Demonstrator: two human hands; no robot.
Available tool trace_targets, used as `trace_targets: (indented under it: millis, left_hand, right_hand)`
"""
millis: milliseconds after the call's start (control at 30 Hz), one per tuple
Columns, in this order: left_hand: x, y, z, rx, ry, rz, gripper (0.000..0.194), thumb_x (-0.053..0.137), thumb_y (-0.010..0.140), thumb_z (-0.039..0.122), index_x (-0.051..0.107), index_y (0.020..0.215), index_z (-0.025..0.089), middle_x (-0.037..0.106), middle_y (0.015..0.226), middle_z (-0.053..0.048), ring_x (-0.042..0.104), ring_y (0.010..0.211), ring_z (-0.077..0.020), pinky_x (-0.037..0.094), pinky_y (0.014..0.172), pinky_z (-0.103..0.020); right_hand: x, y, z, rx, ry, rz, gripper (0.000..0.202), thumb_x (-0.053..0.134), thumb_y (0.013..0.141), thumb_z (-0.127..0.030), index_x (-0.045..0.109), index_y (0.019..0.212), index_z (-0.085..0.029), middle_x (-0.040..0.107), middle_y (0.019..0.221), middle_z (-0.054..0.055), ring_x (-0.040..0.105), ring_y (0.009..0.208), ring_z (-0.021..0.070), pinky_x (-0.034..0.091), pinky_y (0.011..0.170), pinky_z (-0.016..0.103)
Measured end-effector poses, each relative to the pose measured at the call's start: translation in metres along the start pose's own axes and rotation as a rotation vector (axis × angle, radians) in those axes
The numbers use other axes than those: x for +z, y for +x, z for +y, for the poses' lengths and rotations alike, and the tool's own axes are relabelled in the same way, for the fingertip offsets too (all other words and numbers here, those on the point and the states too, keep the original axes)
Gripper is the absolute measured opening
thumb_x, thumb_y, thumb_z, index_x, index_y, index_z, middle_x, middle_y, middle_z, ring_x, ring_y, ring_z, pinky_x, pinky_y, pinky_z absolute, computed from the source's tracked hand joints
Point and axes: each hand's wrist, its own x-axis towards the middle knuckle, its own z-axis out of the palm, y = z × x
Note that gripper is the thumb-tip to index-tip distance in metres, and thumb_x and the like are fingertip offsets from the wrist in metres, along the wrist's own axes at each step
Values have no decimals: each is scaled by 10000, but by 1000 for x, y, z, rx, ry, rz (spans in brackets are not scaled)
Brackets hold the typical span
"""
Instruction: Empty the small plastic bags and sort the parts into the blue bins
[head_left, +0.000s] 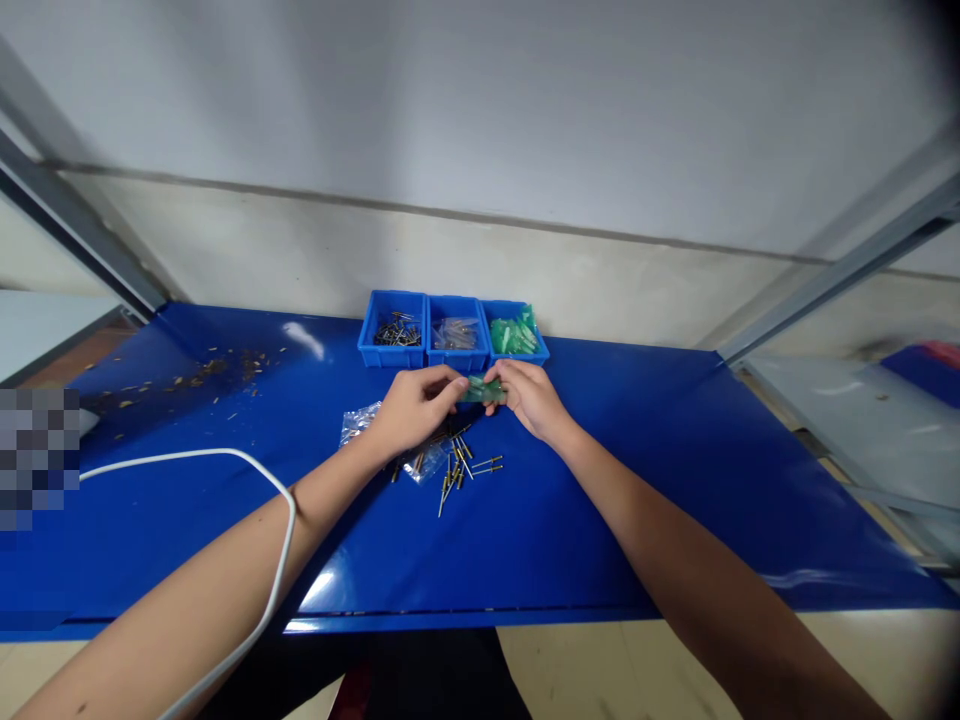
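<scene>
Between my two hands is a small green translucent plastic bag (484,390), just in front of the blue bins. My left hand (415,408) pinches its left end between thumb and fingers. At the other end, my right hand (531,398) has its fingers closed on the bag. What the bag holds is too small to make out. Below my hands, several thin metal pins with brassy ends, like blind rivets (456,468), lie loose on the blue table. A clear plastic bag (424,462) lies partly hidden under my left hand and wrist.
Three blue bins stand side by side: the left bin (391,357) holds dark metal pins, the middle bin (456,358) clear bags, the right bin (541,355) green bags. A white cable (255,458) crosses my left forearm. Brown debris (217,370) is scattered on the left of the table (600,540).
</scene>
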Motion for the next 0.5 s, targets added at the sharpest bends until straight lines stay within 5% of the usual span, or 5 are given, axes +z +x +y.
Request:
trace_targets:
  millis: [200, 500]
  left_hand:
    - [6, 3, -16, 5, -49, 35, 183, 757, 1009, 358, 791, 1094, 200, 847, 940, -63, 735, 827, -208, 588, 782, -349]
    - [6, 8, -24, -18, -120, 65, 285, 798, 980, 348, 802, 1223, 199, 852, 1038, -85, 789, 923, -246, 634, 818, -366]
  right_hand:
    - [1, -4, 0, -72, -185, -4, 249, 971, 822, -362, 755, 910, -273, 727, 770, -38, 744, 595, 192, 594, 609, 332]
    - [5, -8, -5, -100, -232, -15, 265, 957, 839, -388, 743, 962, -293, 710, 745, -45, 728, 588, 199, 596, 602, 340]
